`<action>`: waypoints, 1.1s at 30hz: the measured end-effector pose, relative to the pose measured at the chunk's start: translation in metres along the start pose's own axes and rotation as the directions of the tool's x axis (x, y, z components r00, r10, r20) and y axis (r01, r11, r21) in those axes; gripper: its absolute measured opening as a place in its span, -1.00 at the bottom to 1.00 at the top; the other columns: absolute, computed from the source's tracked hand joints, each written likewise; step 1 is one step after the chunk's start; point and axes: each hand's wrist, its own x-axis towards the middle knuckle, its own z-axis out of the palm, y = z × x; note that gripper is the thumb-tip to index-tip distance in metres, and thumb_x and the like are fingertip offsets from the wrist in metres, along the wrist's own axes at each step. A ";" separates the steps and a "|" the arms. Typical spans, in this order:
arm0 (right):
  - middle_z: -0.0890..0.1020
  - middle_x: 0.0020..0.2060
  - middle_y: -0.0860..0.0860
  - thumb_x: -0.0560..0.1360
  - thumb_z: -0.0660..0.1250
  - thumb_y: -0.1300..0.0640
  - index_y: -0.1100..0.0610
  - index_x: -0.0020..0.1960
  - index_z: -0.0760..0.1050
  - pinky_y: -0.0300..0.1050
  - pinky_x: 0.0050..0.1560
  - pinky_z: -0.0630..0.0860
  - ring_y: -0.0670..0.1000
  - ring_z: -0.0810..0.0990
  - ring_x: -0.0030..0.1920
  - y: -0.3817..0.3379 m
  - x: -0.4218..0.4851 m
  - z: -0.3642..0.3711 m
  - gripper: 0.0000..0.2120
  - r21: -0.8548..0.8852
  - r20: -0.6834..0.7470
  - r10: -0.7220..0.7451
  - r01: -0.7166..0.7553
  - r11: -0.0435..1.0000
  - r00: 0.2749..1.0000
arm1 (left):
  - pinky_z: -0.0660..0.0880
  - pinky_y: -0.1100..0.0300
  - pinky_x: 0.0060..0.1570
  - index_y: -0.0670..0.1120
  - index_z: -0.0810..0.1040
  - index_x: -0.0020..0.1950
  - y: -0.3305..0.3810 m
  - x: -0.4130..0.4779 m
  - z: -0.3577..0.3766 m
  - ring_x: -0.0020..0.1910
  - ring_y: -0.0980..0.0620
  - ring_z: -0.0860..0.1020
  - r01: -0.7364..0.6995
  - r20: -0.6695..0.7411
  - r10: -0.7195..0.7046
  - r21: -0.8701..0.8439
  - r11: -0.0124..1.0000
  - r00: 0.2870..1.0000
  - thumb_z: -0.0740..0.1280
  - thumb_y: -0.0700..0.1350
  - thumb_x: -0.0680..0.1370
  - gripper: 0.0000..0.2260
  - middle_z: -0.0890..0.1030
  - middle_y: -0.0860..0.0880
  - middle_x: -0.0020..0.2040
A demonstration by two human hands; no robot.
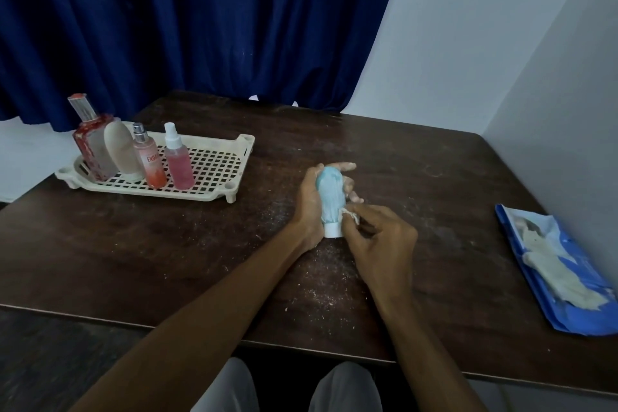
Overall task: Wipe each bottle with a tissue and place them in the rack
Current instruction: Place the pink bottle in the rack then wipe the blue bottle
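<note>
Cream plastic rack [214, 174] sits far left on the dark wood table [418, 157], w/ a dark blue curtain [200, 27] hanging behind. Four bottles stand upright in it, in a row along its left and front part. Left to right: a square glass bottle [90, 147] w/ red flecks and a tall clear cap; a frosted oval bottle [121, 152] right up vs. it; a pink-orange spray bottle [152, 164] w/ silver top; a pink spray bottle [180, 165] w/ white nozzle.

Mid-table, well apart from the rack, the left hand [307, 207] holds a pale blue bottle [329, 194], its white cap [333, 231] pointing down toward the table; can't tell if the cap touches the wood. Thumb lies along the bottle's left side and the fingers [355, 199] wrap round the back, tips showing on the right, so the hand is clamped on it. A whitish film smears the bottle.

Just right of it, the right hand [384, 244] pinches a small crumpled tissue [350, 215] btwn thumb and forefinger, pressed vs. the bottle's lower right side just above the cap; the other fingers curl in under the palm. White crumbs and dust lie scattered on the wood round both hands.

Far right, near the table edge and the white wall [468, 43], a blue tissue pack [575, 314] lies flat and open, w/ pale tissue showing on top.
</note>
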 end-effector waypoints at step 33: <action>0.68 -0.20 -0.02 0.36 0.53 0.35 0.18 -0.16 0.68 -0.21 -0.17 0.60 -0.12 0.64 -0.20 0.006 -0.002 0.001 -0.88 0.003 -0.036 -0.032 0.032 0.999 0.999 | 0.58 0.09 -0.18 -0.17 0.49 0.01 -0.007 0.004 -0.002 -0.42 0.04 0.46 -0.085 -0.042 0.087 0.048 0.995 0.995 -0.04 0.08 0.70 -0.57 0.46 -0.07 -0.27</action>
